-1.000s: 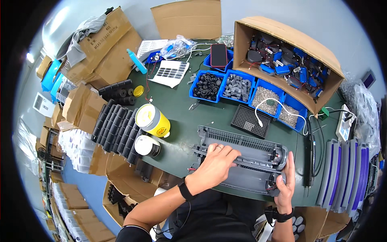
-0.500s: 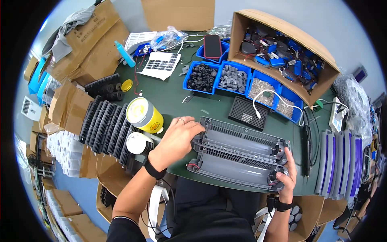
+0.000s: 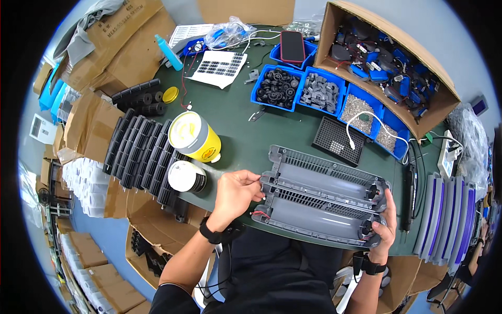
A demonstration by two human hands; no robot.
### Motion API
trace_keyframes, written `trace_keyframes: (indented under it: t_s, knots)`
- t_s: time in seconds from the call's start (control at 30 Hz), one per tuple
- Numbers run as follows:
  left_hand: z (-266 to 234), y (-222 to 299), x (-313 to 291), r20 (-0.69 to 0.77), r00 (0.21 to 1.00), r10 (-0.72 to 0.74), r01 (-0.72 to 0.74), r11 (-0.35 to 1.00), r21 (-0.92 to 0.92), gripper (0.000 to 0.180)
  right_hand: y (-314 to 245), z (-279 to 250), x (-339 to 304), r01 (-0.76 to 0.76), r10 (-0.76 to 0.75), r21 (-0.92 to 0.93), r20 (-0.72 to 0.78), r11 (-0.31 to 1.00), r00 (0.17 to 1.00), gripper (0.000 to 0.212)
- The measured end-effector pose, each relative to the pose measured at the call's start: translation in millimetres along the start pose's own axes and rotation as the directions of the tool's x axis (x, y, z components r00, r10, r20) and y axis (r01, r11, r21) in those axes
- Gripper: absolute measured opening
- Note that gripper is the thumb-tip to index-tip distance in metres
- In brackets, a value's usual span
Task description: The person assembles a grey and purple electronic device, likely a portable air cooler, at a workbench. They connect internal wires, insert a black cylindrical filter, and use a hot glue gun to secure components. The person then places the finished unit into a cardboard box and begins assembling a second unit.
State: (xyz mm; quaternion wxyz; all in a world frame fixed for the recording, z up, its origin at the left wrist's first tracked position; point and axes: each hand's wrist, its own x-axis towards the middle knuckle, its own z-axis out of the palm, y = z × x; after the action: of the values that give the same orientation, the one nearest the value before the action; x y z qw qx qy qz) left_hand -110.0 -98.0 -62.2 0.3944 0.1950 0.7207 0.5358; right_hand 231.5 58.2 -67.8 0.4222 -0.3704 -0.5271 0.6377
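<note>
Two long grey plastic housings lie side by side at the green table's near edge, the far housing (image 3: 329,175) and the near housing (image 3: 314,218). Each has a slotted edge and a smooth trough, with a black fitting at its right end. Red wire shows at the near one's left end. My left hand (image 3: 236,192) is closed in a pinch against the housings' left ends; whatever sits between its fingertips is hidden. At the other end my right hand (image 3: 385,225) grips both housings, thumb on the near one and fingers along the far one's outer end.
Left of my hands stand a yellow tub (image 3: 196,138), a white-lidded jar (image 3: 186,177) and stacked black rollers (image 3: 138,152). Farther back are blue bins (image 3: 277,88) of small parts, a black grid tray (image 3: 339,140) and a carton (image 3: 444,89) of wired parts. Curved grey-purple panels (image 3: 444,217) stand right.
My left hand has gone from lying over the far housing's left corner to pinching lower, where the two housings meet. My right hand keeps its hold. The whole view has shifted slightly.
</note>
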Motion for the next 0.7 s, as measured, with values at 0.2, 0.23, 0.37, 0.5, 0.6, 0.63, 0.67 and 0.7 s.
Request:
trace_keyframes:
  t_s: [0.2, 0.23, 0.37, 0.5, 0.6, 0.63, 0.67, 0.7]
  knots:
    - [-6, -4, 5, 0.106, 0.994, -0.035, 0.051, 0.987, -0.152, 0.01, 5, -1, 2, 0.052, -0.052, -0.02, 0.008, 0.998, 0.999, 0.102]
    - [-10, -2, 4, 0.135, 0.99, -0.045, 0.056, 0.995, -0.078, 0.018, 6, -1, 3, 0.048, -0.048, -0.009, 0.006, 0.999, 0.999, 0.102]
    - [-26, 9, -27, -0.019, 0.942, 0.336, -0.295, 0.852, 0.433, 0.035, 6, -2, 2, 0.04, -0.04, -0.015, -0.002, 0.999, 0.999, 0.103]
    - [-30, 24, -63, -0.027, 0.887, 0.462, -0.35, 0.707, 0.614, 0.025, 8, -7, 1, 0.047, -0.048, -0.045, -0.002, 0.998, 0.999, 0.102]
    - [-30, 24, -78, 0.006, 0.953, 0.304, -0.254, 0.786, 0.564, 0.018, 8, -6, 2, 0.042, -0.042, -0.012, 0.014, 0.999, 0.999, 0.102]
    - [-29, 23, -79, 0.025, 0.978, 0.209, -0.19, 0.83, 0.524, 0.017, 9, -6, 2, 0.04, -0.041, 0.005, 0.021, 0.999, 0.999, 0.101]
    - [-27, 21, -80, 0.051, 0.992, 0.114, -0.125, 0.867, 0.482, 0.016, 8, -6, 1, 0.04, -0.04, 0.004, 0.02, 0.999, 0.999, 0.102]
    - [-24, 17, -79, 0.059, 0.993, 0.106, -0.121, 0.893, 0.433, 0.017, 8, -7, 1, 0.039, -0.039, 0.004, 0.019, 0.999, 0.999, 0.102]
